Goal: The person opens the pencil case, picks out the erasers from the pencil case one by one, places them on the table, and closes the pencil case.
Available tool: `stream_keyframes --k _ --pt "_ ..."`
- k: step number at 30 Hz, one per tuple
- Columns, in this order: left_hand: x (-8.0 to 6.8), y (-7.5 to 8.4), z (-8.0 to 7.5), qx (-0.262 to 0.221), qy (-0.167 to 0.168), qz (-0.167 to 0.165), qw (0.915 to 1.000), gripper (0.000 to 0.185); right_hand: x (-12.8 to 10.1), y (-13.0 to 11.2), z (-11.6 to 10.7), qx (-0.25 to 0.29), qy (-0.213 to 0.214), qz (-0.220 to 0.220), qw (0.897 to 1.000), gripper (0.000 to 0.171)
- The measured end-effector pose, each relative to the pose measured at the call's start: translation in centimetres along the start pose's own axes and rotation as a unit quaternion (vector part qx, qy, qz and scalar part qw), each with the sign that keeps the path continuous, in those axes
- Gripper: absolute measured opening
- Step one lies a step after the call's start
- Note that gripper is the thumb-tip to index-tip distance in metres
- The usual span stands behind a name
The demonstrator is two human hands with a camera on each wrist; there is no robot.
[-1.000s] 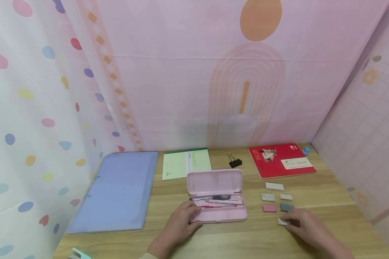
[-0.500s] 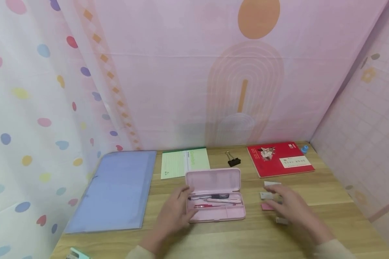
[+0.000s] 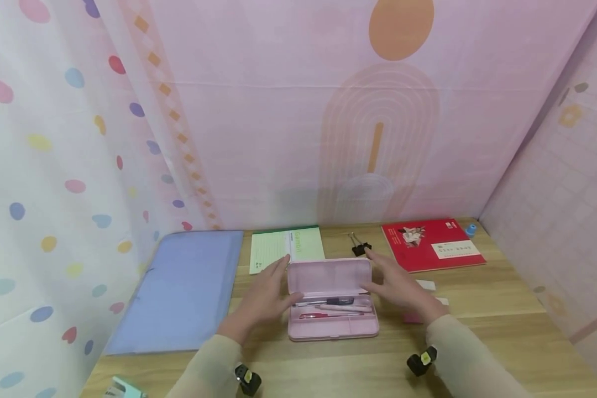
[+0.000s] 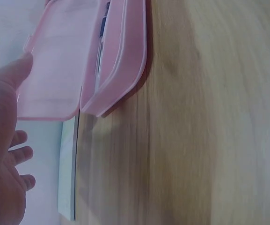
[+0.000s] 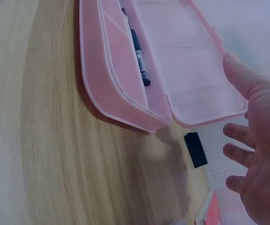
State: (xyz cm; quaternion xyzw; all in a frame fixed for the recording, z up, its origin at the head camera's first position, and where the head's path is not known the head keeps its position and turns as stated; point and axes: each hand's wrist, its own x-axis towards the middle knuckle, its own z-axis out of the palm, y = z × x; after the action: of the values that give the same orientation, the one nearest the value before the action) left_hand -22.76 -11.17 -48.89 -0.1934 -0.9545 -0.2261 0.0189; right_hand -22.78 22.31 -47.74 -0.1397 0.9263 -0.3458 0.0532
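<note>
An open pink pencil case [image 3: 332,325] lies mid-table, its lid [image 3: 328,276] tilted back and pens [image 3: 328,309] in the tray. My left hand [image 3: 267,292] is open at the lid's left end, thumb beside the lid's edge [image 4: 25,65]. My right hand [image 3: 395,284] is open at the lid's right end, thumb [image 5: 235,70] close to the lid's rim [image 5: 205,75]. Neither hand holds anything; I cannot tell whether they touch the lid. Small erasers [image 3: 426,284] lie to the right of the case, partly hidden by my right hand.
A blue folder [image 3: 179,293] lies at the left and a green notepad [image 3: 284,249] behind the case. A black binder clip [image 3: 360,248], a red book [image 3: 430,244] and a small blue object [image 3: 471,229] are at the back right. Curtains close three sides.
My right hand left the erasers at the front right and moved to the lid's right end. My left hand went from the case's front left corner up to the lid's left end.
</note>
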Motion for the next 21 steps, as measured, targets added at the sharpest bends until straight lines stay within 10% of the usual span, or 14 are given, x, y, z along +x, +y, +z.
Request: stream_keyframes --k 21 --pt "-3.2 1.4 -0.6 0.014 0.037 0.064 0.9972 0.078 -3.2 -0.8 0.3 -0.034 0.017 -0.056 0.998 0.078"
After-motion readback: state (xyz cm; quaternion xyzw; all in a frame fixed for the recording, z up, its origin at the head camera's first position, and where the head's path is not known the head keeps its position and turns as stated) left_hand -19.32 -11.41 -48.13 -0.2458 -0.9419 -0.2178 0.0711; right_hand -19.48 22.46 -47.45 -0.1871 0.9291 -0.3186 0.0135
